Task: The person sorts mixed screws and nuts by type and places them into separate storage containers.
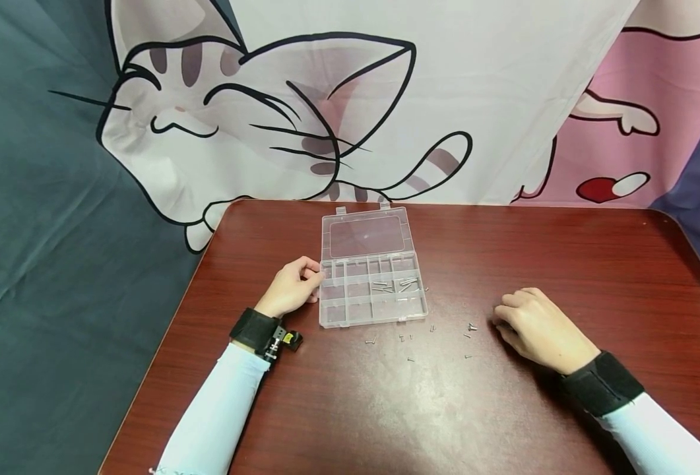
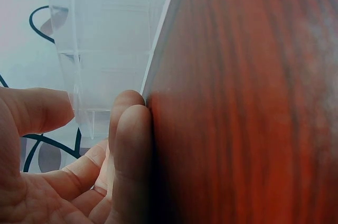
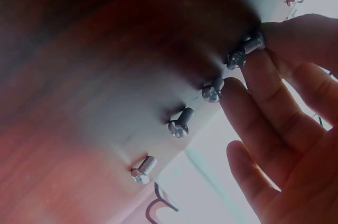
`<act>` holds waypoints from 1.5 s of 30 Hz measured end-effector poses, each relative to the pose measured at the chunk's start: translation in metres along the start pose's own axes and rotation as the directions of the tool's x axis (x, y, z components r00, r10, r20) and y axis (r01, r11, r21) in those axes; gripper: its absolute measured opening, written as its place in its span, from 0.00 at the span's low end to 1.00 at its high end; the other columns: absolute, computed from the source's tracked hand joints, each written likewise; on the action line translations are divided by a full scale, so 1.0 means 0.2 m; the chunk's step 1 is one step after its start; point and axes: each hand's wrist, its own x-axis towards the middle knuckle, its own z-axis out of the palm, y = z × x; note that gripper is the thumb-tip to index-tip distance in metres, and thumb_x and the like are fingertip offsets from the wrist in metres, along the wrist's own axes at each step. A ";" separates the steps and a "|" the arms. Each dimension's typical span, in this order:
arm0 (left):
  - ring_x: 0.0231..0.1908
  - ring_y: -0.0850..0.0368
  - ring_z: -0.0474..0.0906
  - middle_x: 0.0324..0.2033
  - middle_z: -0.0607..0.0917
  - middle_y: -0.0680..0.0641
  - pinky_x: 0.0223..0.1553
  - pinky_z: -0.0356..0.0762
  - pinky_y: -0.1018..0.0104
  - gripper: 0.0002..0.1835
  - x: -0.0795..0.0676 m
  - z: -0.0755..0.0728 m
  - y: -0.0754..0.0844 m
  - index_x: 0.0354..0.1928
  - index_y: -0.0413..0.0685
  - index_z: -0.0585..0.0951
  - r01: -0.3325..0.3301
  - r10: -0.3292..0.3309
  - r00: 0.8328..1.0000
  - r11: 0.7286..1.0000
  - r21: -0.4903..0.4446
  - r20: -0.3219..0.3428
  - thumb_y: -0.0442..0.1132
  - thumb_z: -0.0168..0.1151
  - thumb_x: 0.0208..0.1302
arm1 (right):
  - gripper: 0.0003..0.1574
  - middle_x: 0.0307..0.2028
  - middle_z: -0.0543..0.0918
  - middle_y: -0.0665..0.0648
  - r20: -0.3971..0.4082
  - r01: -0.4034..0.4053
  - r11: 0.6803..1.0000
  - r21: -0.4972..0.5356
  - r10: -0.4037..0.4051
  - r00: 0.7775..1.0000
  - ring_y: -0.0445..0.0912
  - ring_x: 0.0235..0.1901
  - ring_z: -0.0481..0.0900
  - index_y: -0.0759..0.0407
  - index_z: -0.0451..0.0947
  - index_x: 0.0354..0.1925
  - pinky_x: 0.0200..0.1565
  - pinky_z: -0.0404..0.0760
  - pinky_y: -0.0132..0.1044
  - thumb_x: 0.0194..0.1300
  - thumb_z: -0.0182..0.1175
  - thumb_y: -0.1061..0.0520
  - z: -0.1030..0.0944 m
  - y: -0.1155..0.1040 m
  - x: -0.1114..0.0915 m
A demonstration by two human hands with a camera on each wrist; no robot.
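A clear plastic compartment box (image 1: 373, 308) lies on the table with its lid (image 1: 366, 236) folded back. Several small metal screws (image 1: 408, 282) lie in its right-hand compartments. My left hand (image 1: 290, 288) grips the box's left edge; in the left wrist view the thumb (image 2: 47, 110) is over one side and the fingers (image 2: 132, 134) against the other, near the tabletop. Beside loose screws (image 1: 472, 326), my right hand (image 1: 541, 328) hovers low with loosely bent fingers. In the right wrist view the fingertips are close to a dark screw (image 3: 237, 59); contact cannot be made out.
More screws lie scattered in front of the box, among them one screw (image 1: 370, 341) at the left and one screw (image 1: 468, 357) at the right. The table (image 1: 350, 409) is reddish-brown wood. A printed cat curtain (image 1: 492, 99) hangs along its far edge.
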 end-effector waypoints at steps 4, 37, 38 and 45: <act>0.24 0.57 0.84 0.31 0.84 0.45 0.33 0.86 0.64 0.11 0.00 0.00 0.00 0.51 0.46 0.79 -0.003 0.003 1.000 1.000 0.004 0.001 0.43 0.60 0.74 | 0.16 0.21 0.68 0.48 0.004 -0.006 1.000 0.007 0.006 1.000 0.47 0.22 0.70 0.53 0.74 0.24 0.33 0.75 0.48 0.42 0.72 0.66 0.01 0.00 0.01; 0.25 0.57 0.84 0.32 0.83 0.44 0.33 0.88 0.63 0.12 0.00 0.00 -0.01 0.52 0.45 0.79 0.013 -0.013 1.000 1.000 -0.018 0.003 0.44 0.60 0.75 | 0.11 0.23 0.75 0.48 -0.077 0.018 0.980 0.197 -0.003 0.997 0.38 0.22 0.68 0.52 0.76 0.26 0.34 0.75 0.42 0.50 0.66 0.66 0.00 -0.12 0.68; 0.25 0.57 0.84 0.32 0.83 0.44 0.33 0.88 0.63 0.12 0.00 0.00 -0.01 0.52 0.45 0.79 0.011 -0.011 1.000 1.000 -0.016 0.003 0.44 0.60 0.75 | 0.11 0.23 0.75 0.49 -0.080 0.022 0.978 0.207 -0.005 0.997 0.38 0.22 0.68 0.52 0.76 0.26 0.34 0.75 0.42 0.50 0.66 0.66 0.01 -0.14 0.71; 0.26 0.56 0.84 0.32 0.83 0.44 0.34 0.88 0.63 0.11 0.00 0.00 -0.01 0.51 0.45 0.78 0.002 -0.002 1.000 1.000 -0.006 0.010 0.44 0.60 0.75 | 0.11 0.25 0.77 0.50 -0.087 0.044 0.962 0.271 -0.021 0.996 0.39 0.22 0.69 0.52 0.77 0.28 0.35 0.74 0.41 0.54 0.64 0.67 0.01 -0.22 0.87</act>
